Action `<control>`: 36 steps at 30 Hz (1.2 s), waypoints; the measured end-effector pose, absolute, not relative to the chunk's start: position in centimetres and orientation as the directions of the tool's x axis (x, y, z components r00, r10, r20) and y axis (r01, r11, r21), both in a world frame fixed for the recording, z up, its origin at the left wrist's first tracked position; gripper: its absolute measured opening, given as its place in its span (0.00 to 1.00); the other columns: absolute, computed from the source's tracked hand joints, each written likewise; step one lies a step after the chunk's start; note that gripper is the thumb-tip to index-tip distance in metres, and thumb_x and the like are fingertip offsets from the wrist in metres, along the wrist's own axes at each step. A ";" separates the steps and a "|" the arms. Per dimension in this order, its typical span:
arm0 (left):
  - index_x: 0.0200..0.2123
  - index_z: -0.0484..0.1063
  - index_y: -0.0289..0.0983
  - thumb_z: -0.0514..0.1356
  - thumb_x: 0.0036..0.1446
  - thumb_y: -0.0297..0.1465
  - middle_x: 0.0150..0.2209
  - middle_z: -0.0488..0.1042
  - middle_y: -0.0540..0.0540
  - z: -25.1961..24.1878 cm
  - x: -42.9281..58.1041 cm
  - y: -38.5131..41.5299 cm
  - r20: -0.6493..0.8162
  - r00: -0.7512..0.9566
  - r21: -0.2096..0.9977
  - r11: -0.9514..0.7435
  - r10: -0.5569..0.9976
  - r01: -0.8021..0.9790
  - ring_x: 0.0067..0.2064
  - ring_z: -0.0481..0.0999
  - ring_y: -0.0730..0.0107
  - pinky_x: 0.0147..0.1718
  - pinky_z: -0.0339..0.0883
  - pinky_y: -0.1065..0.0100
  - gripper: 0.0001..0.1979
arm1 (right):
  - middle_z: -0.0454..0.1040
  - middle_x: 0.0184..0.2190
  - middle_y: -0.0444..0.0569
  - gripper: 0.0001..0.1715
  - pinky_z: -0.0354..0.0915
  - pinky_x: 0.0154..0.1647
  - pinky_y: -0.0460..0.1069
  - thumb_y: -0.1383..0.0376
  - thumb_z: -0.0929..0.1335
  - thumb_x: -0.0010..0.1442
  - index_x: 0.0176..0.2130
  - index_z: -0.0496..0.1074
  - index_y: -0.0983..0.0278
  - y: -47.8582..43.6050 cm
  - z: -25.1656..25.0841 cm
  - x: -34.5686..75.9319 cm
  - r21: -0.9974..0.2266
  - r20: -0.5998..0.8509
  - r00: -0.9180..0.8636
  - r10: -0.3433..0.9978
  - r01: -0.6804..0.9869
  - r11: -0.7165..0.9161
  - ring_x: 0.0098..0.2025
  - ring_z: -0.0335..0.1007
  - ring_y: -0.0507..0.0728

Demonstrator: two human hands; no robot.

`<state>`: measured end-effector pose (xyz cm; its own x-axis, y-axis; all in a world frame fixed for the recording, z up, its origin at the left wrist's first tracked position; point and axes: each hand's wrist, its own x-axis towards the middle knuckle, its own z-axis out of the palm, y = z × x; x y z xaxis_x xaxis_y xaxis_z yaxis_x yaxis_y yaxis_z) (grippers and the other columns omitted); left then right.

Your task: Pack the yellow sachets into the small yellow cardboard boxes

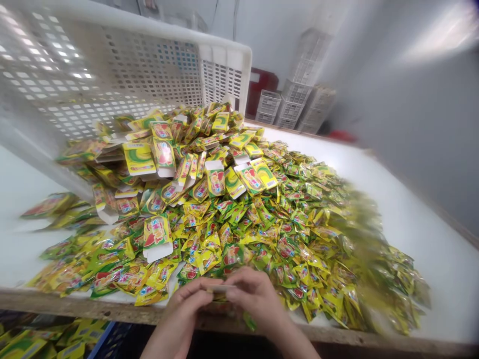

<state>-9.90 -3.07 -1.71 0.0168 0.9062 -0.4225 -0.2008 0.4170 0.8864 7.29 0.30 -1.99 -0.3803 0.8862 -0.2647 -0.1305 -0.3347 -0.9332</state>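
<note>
My left hand [190, 304] and my right hand [254, 296] meet at the table's front edge, fingers closed on a small box [221, 288] between them. Only its pale flap and part of its side show; the rest is hidden by my fingers. Just beyond my hands spreads a big heap of small yellow and green packets [299, 239]. Flat printed boxes with open white flaps [216, 179] lie over the heap's back part. One such box [157, 237] rests on the packets ahead of my left hand.
A white perforated crate [149, 65] lies tipped at the back left, boxes spilling from it. The wooden table edge [130, 314] runs across the front. Below left, a blue-rimmed container [101, 339] holds yellow boxes. Stacked crates [286, 102] stand in the background.
</note>
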 end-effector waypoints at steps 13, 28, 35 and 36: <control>0.44 0.81 0.48 0.68 0.50 0.40 0.45 0.82 0.47 -4.1 -11.7 -2.8 -0.224 -0.040 0.970 0.227 0.974 0.090 0.50 0.79 0.54 0.51 0.72 0.60 0.16 | 0.78 0.28 0.48 0.11 0.66 0.37 0.48 0.62 0.69 0.62 0.33 0.83 0.60 1.3 0.2 8.0 -0.986 0.032 -0.276 0.961 0.150 0.076 0.34 0.72 0.55; 0.39 0.78 0.44 0.65 0.56 0.25 0.40 0.82 0.51 -3.9 -11.4 -1.9 0.325 0.091 0.883 -0.336 0.941 0.327 0.43 0.81 0.68 0.46 0.74 0.70 0.09 | 0.77 0.32 0.50 0.05 0.69 0.37 0.48 0.71 0.72 0.57 0.34 0.80 0.63 0.2 0.0 7.5 -0.948 0.232 -0.236 0.944 0.163 0.274 0.35 0.74 0.55; 0.44 0.77 0.45 0.64 0.57 0.23 0.43 0.81 0.47 -4.2 -11.7 -2.1 0.364 0.242 0.846 -0.428 0.899 0.317 0.45 0.80 0.66 0.45 0.75 0.69 0.13 | 0.74 0.42 0.51 0.14 0.68 0.45 0.49 0.72 0.69 0.61 0.46 0.76 0.60 -1.4 -0.9 8.9 -0.859 0.286 -0.381 0.879 0.305 0.412 0.45 0.71 0.56; 0.46 0.76 0.46 0.65 0.56 0.24 0.44 0.80 0.47 -4.4 -11.7 -2.2 0.366 0.262 0.837 -0.439 0.893 0.328 0.46 0.80 0.66 0.45 0.75 0.69 0.16 | 0.73 0.42 0.50 0.15 0.68 0.44 0.49 0.72 0.69 0.61 0.46 0.75 0.59 -1.6 -1.4 9.0 -0.844 0.298 -0.372 0.879 0.328 0.425 0.44 0.71 0.56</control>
